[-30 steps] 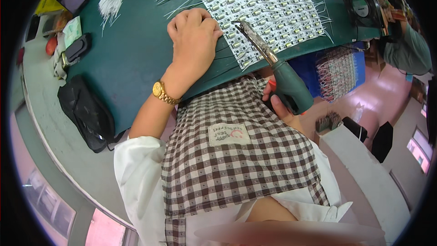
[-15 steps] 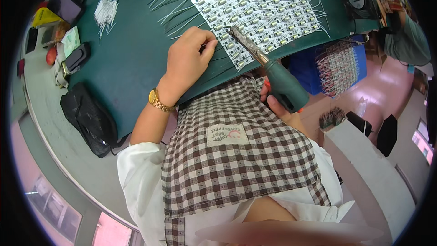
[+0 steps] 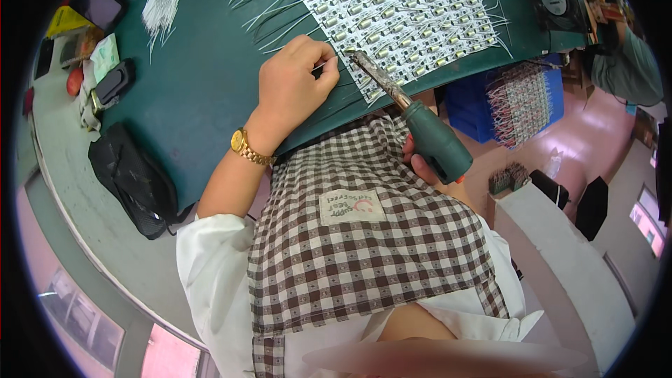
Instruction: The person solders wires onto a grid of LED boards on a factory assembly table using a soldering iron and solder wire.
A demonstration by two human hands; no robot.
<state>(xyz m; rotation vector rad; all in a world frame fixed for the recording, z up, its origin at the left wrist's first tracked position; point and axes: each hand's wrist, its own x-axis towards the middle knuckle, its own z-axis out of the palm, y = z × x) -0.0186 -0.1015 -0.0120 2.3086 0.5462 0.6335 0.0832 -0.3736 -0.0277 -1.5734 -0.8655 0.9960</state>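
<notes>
A panel of small white circuit boards (image 3: 392, 21) lies on the green table, with rows of yellowish parts and thin wires along its edges. My left hand (image 3: 294, 84) is at the panel's near left edge, thumb and forefinger pinched on a thin white wire (image 3: 323, 65). In my right hand (image 3: 421, 166), partly hidden behind the handle, is a green-handled soldering iron (image 3: 435, 138). Its dark metal tip points at the boards' left edge, just right of my left fingertips. Whether the tip touches a board is unclear.
A bundle of white wires (image 3: 161, 12) lies left on the table (image 3: 210, 70), above a black bag (image 3: 133, 175). Right of the table's edge stands a blue bin (image 3: 467, 108) with more wired boards. A black fan (image 3: 553, 1) and another person's sleeve (image 3: 633, 66) are at far right.
The soldering iron's tip has shifted slightly nearer to me and left along the boards' edge. A white wire now shows between my left fingers. The whole view has shifted a little.
</notes>
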